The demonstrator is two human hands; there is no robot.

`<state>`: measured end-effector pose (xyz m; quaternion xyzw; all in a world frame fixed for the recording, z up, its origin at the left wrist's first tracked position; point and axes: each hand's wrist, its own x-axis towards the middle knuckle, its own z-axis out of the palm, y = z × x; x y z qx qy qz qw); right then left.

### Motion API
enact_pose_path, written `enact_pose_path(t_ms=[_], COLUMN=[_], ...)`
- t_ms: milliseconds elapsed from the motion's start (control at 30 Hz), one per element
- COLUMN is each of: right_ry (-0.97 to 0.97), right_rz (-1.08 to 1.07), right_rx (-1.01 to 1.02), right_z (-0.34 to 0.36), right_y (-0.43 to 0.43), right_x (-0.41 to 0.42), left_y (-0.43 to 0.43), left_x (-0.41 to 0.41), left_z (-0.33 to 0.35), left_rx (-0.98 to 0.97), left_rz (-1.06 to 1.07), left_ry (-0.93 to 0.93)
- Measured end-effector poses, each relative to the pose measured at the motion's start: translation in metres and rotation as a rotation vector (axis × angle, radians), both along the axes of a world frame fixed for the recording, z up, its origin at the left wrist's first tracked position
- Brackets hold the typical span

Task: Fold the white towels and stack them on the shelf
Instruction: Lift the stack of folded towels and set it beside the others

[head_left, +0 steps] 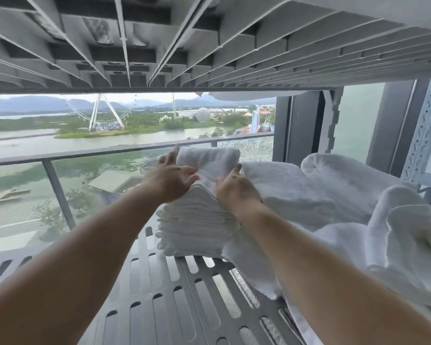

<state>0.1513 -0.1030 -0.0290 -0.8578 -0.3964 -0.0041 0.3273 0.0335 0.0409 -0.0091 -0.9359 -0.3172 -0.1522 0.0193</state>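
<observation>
A tall stack of folded white towels (197,220) stands on the grey slotted shelf (159,295). The top folded towel (209,160) lies on the stack. My left hand (174,175) rests against its left side with straight fingers, thumb on top. My right hand (234,188) presses on its near right part, fingers flat on the cloth. Both arms reach forward over the shelf.
A heap of loose white towels (346,207) fills the right side of the shelf, spilling toward the front. Another ribbed shelf (209,46) hangs close overhead. A perforated metal upright (423,135) stands at right. Behind are a window and a balcony rail (85,153).
</observation>
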Motion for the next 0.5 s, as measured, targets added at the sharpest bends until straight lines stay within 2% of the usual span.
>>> enact_pose_path(t_ms=[133, 233, 367, 500], right_ry=[-0.199, -0.273, -0.282, -0.219], right_rz=[-0.026, -0.004, -0.093, -0.134], right_rx=[0.095, 0.106, 0.083, -0.080], right_z=[-0.001, 0.006, 0.017, 0.010], right_y=[-0.022, -0.054, -0.107, -0.153], right_x=[-0.001, -0.004, 0.008, 0.022], left_y=[-0.017, -0.044, -0.097, -0.158], left_x=[0.002, 0.008, 0.021, 0.026], left_z=[0.008, 0.008, -0.005, -0.039], left_rx=[0.213, 0.228, 0.239, 0.296], left_rz=[-0.008, -0.020, -0.231, -0.525], left_ry=[-0.119, -0.260, -0.402, -0.520])
